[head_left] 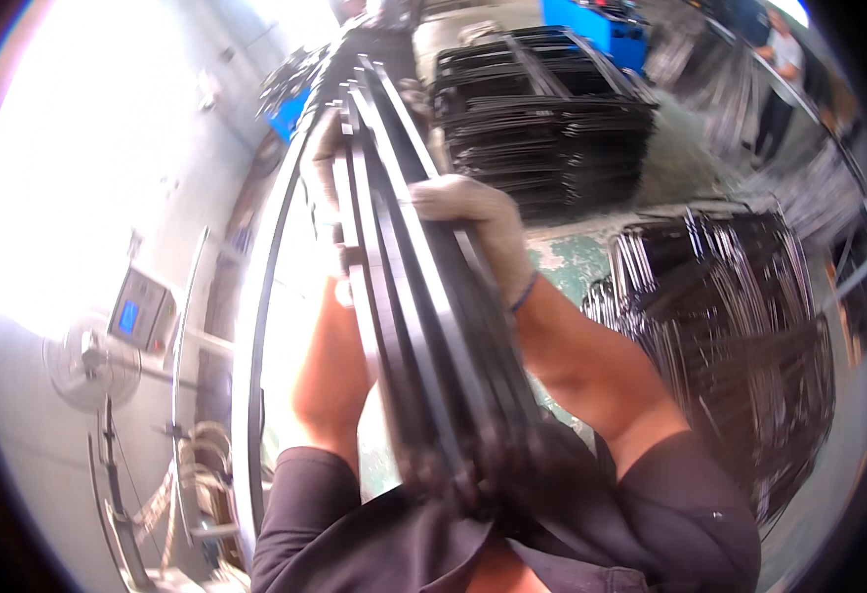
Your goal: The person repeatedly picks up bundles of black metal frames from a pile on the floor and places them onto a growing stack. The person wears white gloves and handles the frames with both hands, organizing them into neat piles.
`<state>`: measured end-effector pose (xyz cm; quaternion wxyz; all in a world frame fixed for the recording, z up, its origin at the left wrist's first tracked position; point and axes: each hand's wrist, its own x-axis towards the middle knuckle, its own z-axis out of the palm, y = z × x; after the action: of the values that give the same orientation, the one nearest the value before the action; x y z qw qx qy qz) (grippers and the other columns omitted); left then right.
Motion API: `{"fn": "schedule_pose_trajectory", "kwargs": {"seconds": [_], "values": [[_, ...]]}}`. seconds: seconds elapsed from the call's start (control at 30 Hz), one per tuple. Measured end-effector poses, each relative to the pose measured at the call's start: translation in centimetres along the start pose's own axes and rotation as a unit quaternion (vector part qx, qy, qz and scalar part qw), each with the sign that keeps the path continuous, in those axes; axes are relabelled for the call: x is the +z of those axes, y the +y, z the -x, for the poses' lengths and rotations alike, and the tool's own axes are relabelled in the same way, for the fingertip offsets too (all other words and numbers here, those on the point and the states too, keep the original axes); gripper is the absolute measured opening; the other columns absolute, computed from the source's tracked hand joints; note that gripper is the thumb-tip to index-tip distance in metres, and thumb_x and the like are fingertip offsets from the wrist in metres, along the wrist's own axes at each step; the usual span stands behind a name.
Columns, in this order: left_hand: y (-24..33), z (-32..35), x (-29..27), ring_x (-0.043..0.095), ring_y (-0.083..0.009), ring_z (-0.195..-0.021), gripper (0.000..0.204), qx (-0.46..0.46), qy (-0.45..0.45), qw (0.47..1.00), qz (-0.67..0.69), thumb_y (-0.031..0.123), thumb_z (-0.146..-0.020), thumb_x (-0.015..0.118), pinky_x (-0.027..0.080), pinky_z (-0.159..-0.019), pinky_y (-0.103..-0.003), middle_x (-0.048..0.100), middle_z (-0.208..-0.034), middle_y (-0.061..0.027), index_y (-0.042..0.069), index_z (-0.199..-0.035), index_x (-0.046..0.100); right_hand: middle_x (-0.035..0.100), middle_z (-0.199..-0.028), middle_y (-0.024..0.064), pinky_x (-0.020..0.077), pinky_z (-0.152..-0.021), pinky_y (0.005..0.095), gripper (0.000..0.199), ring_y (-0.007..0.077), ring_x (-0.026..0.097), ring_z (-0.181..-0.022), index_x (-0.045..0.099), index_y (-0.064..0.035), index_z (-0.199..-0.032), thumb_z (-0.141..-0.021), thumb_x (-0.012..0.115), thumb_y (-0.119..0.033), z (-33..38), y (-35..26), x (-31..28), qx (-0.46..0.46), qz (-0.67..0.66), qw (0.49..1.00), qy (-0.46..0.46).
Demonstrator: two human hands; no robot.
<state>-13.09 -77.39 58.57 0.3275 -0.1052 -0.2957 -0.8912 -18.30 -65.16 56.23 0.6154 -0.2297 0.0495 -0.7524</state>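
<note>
I hold a bundle of long flat black metal bars [423, 296] up close against my chest, running from the lower middle up toward the top. My right hand [478, 222], in a light work glove, grips the bundle from the right side near its middle. My left hand [327, 163], also gloved, clasps it from the left, higher up and partly hidden behind the bars. Both bare forearms rise from dark sleeves at the bottom.
A tall stack of black metal frames [542, 109] lies ahead. A heap of black wire parts [720, 326] sits to the right. A fan [87, 371] and a control box [140, 314] stand at the left. A person [781, 74] stands far right; blue machine [596, 25] behind.
</note>
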Motion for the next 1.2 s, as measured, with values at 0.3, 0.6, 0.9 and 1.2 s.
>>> {"fn": "schedule_pose_trajectory", "kwargs": {"seconds": [0.3,0.6,0.9,1.2], "values": [[-1.6,4.8,-16.3,0.069,-0.041,-0.122,0.069,0.007,0.098,0.984,0.151,0.019,-0.096,0.069,0.06,-0.117,-0.049,0.062,-0.131,-0.0301,-0.018,-0.151,0.045,0.067,-0.134,0.0244,0.0635,-0.104,0.0527,0.072,0.0367,0.073,-0.117,0.059,0.0049,-0.15,-0.091,0.07,-0.034,1.1,3.4,-12.2,0.277,-0.045,0.959,0.036],[0.2,16.4,-18.3,0.074,-0.0401,-0.114,0.068,0.108,0.19,0.97,0.109,0.023,-0.086,0.074,0.064,-0.105,-0.05,0.073,-0.121,-0.0262,-0.011,-0.143,0.061,0.061,-0.14,0.0219,0.0614,-0.107,0.0563,0.082,0.0369,0.07,-0.121,0.051,0.0073,-0.157,-0.089,0.075,-0.032,3.0,8.3,-14.8,0.467,-0.061,0.882,0.001],[1.8,27.1,-15.3,0.075,-0.0416,-0.118,0.064,0.137,0.224,0.964,0.036,0.017,-0.086,0.072,0.059,-0.117,-0.053,0.074,-0.126,-0.0294,-0.013,-0.142,0.061,0.062,-0.139,0.0187,0.059,-0.105,0.0509,0.089,0.0323,0.071,-0.117,0.05,0.0089,-0.156,-0.086,0.078,-0.038,8.4,14.0,-11.4,0.531,-0.079,0.843,-0.008],[2.5,39.1,-12.0,0.074,-0.0429,-0.125,0.065,0.083,0.254,0.964,0.019,0.014,-0.081,0.072,0.058,-0.117,-0.054,0.076,-0.129,-0.0281,-0.009,-0.142,0.065,0.065,-0.146,0.0283,0.0605,-0.105,0.0561,0.083,0.0416,0.073,-0.122,0.055,0.0051,-0.155,-0.087,0.078,-0.036,16.2,19.7,-10.7,0.568,-0.08,0.819,-0.026]]}}
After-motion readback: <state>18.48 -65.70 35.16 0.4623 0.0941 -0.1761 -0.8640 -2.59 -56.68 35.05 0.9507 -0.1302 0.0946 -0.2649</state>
